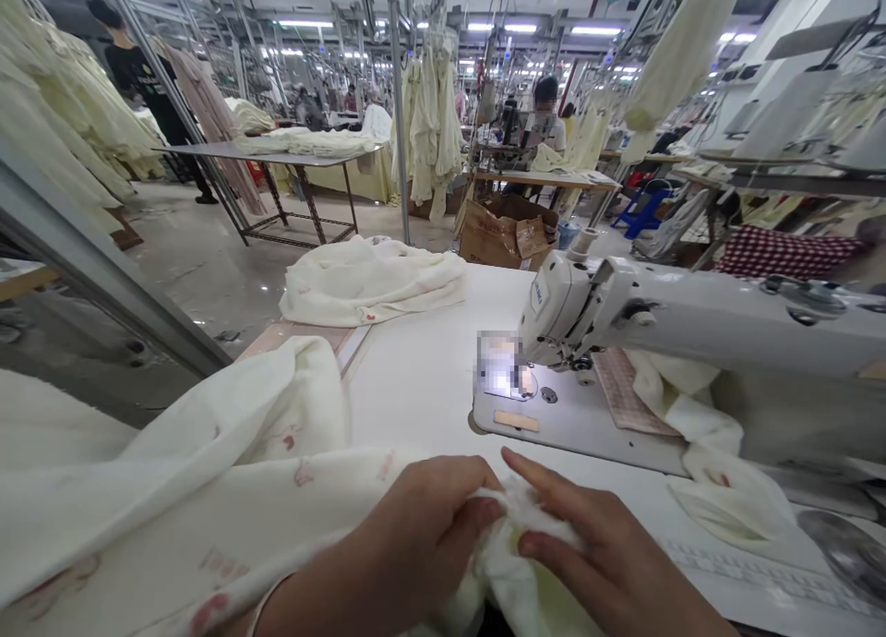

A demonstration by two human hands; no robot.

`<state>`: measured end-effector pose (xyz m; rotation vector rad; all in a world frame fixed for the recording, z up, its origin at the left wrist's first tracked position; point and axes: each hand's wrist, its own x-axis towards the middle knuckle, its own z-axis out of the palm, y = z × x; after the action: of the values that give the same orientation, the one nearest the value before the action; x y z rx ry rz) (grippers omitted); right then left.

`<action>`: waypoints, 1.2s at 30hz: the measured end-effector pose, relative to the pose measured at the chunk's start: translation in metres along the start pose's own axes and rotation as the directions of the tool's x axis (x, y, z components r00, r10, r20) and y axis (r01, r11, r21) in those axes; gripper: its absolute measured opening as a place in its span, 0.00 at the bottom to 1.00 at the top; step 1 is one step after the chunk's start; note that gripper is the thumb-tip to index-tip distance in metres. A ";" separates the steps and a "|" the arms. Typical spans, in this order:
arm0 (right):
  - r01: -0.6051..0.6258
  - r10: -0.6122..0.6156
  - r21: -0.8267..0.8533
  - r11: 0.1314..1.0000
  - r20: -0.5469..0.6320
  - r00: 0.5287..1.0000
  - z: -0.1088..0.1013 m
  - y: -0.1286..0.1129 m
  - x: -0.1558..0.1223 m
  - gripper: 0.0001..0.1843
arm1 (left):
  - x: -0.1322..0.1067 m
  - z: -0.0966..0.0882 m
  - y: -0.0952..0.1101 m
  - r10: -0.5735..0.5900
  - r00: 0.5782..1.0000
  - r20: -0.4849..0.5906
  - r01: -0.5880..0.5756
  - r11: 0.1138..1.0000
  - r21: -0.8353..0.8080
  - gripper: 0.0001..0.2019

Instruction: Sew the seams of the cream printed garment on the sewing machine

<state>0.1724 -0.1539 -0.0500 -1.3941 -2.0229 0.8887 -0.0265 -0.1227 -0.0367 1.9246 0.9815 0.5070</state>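
White table (415, 369), possibly tiled floor (216, 270)

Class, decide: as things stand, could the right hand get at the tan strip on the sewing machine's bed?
Probably yes: nothing lies between the right hand and the tan strip, though the hand is busy with pale cloth.

Bright overhead light; wide-angle stretch at edges.
Ceiling tubes (595, 30) glare far beyond the right hand (602, 549); white glow fills part of the pixelated patch (496, 365) just ahead of it. Floor (235, 286) beyond the left hand (422, 531) shows reflections.
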 end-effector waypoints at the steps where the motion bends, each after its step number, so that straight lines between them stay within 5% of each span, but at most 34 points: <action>1: 0.021 -0.021 0.012 1.000 0.063 0.998 0.000 0.000 0.000 0.25 | -0.002 0.000 0.002 0.006 1.000 -0.010 -0.005 0.995 0.098 0.09; 4: 0.003 -0.015 0.077 0.997 0.160 0.987 -0.001 0.001 -0.002 0.12 | -0.006 -0.004 0.009 0.019 0.999 0.026 -0.024 0.980 0.198 0.11; 7: -0.114 0.093 0.187 0.976 0.119 0.989 0.000 0.004 -0.010 0.11 | -0.006 -0.009 0.011 -0.037 0.972 0.231 0.067 0.990 -0.126 0.17; 10: -0.215 0.169 0.386 0.897 0.151 0.974 0.005 0.005 -0.021 0.22 | -0.003 -0.005 0.006 -0.003 0.905 0.426 0.221 0.858 -0.464 0.26; 13: -0.273 0.233 0.481 0.833 0.143 0.962 0.014 0.003 -0.025 0.34 | -0.001 0.007 -0.002 0.000 0.907 0.420 0.270 0.766 -0.583 0.26; 19: -0.213 0.143 0.674 0.708 0.158 0.977 0.033 0.002 -0.005 0.32 | 0.003 0.017 -0.016 0.022 0.898 0.440 0.381 0.463 -0.800 0.22; 21: -0.164 0.097 0.705 0.690 0.135 0.986 0.036 0.002 0.003 0.31 | 0.006 0.010 -0.018 0.027 0.895 0.446 0.369 0.518 -0.772 0.20; 25: -0.073 0.058 0.566 0.821 0.045 0.997 0.031 0.005 0.011 0.27 | 0.009 -0.005 -0.016 0.068 0.919 0.389 0.212 0.747 -0.630 0.17; 28: -0.054 0.037 0.491 0.869 0.043 0.998 0.026 0.007 0.010 0.26 | 0.009 -0.008 -0.012 0.048 0.933 0.356 0.175 0.804 -0.569 0.16; 32: -0.057 0.040 0.488 0.871 0.046 0.998 0.024 0.006 0.009 0.29 | 0.010 -0.004 -0.010 0.021 0.942 0.335 0.197 0.773 -0.603 0.16; 36: -0.084 0.008 0.568 0.819 0.135 0.991 0.026 0.000 0.008 0.36 | 0.010 0.009 -0.011 0.094 0.927 0.364 0.245 0.583 -0.775 0.20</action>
<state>0.1506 -0.1518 -0.0662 -1.0607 -1.5990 1.4926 -0.0195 -0.1166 -0.0515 1.0512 0.4302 0.4124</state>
